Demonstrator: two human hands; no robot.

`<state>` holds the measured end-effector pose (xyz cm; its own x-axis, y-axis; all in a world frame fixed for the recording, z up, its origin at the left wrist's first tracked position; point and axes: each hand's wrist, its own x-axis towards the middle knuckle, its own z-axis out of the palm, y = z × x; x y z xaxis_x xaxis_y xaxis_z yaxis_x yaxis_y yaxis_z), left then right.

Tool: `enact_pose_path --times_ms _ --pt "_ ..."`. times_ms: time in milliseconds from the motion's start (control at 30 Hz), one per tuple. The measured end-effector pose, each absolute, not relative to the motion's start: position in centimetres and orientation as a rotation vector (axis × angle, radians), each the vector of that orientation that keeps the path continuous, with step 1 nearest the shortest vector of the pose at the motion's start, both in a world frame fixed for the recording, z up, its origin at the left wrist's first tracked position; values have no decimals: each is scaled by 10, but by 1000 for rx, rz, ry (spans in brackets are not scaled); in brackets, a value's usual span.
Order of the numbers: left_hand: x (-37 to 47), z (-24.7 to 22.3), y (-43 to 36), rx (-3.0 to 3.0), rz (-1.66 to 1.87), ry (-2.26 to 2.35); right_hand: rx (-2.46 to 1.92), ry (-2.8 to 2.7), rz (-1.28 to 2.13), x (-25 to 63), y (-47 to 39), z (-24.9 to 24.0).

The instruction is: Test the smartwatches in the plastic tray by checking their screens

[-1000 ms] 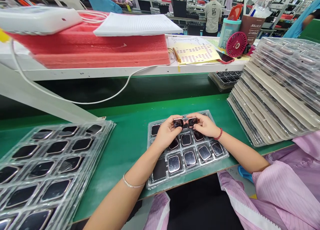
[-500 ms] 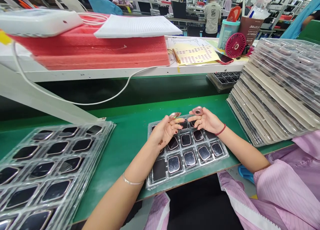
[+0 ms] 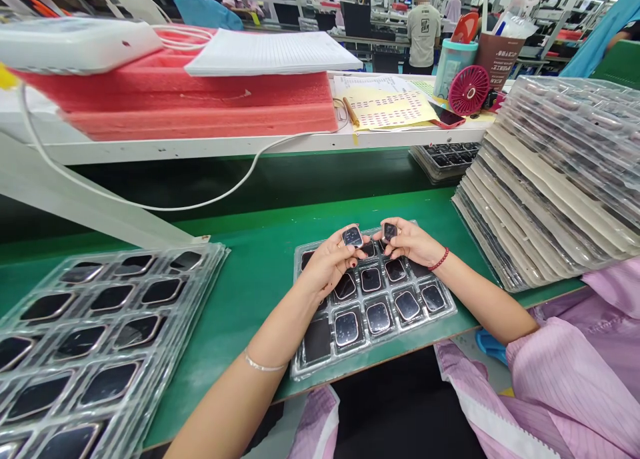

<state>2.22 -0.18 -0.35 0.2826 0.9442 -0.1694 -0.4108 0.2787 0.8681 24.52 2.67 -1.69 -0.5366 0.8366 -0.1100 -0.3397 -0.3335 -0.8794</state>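
Note:
Between the fingers of my left hand [image 3: 334, 258] is a smartwatch body [image 3: 352, 237], its dark glass face turned up toward me. My right hand [image 3: 411, 243] pinches a second smartwatch body [image 3: 389, 232], also with the dark face showing. Both hands hover over the far half of a clear plastic tray [image 3: 313, 367]. Square watch bodies with black faces, such as this watch in the tray [image 3: 379, 318], sit in its pockets. My forearms and hands hide some of the pockets at the back and left.
At left stands a stack of clear trays [image 3: 200, 312] holding more watches. A tall stack of trays [image 3: 545, 199] rises at right. Above the green bench [image 3: 255, 292] runs a white shelf [image 3: 210, 149] with red foam [image 3: 200, 109], papers and a pink fan [image 3: 469, 90]. A white cable [image 3: 220, 196] hangs below it.
Both hands have turned their watch bodies over: the right one showed its back with a round sensor and the left one its edge; now both dark faces show. The hands stay over the tray.

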Motion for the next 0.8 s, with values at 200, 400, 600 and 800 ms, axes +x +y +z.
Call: enact_pose_path --times_ms 200,400,600,800 --pt "23 2 -8 855 1025 856 -728 -1109 1925 238 24 -20" --pt "21 -5 -4 960 1038 937 -694 -1128 1942 239 28 -25" --pt "22 1 -8 1066 971 913 -722 -1248 1850 236 28 -30" --pt "23 -3 -7 1108 973 894 -751 -1334 1796 235 27 -32"
